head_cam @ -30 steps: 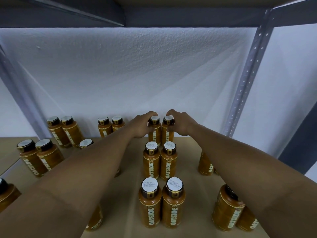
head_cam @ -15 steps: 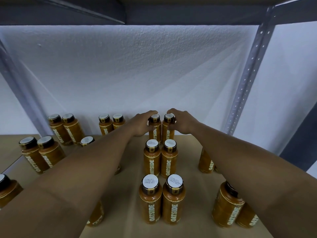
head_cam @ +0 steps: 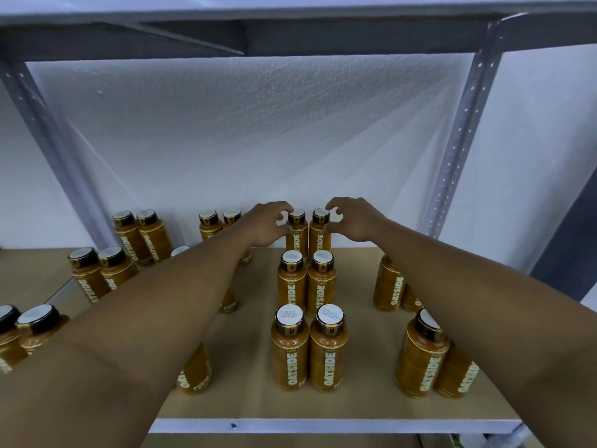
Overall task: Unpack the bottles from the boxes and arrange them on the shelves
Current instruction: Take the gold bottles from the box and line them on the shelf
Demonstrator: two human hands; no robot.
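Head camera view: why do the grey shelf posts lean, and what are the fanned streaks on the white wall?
Head view: the wide-angle lens tilts the grey perforated metal posts; the streaks on the white textured wall are faint fanned shadows, probably from the frame.

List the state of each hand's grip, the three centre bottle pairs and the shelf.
Left grip, fingers loosely curved beside the back pair, holding nothing.
Right grip, likewise loosely curved, holding nothing.
Back pair, upright, capped, side by side near the wall.
Middle pair, upright, capped, side by side.
Front pair, upright, capped, labels facing the camera.
Shelf, holds more upright bottles either side.
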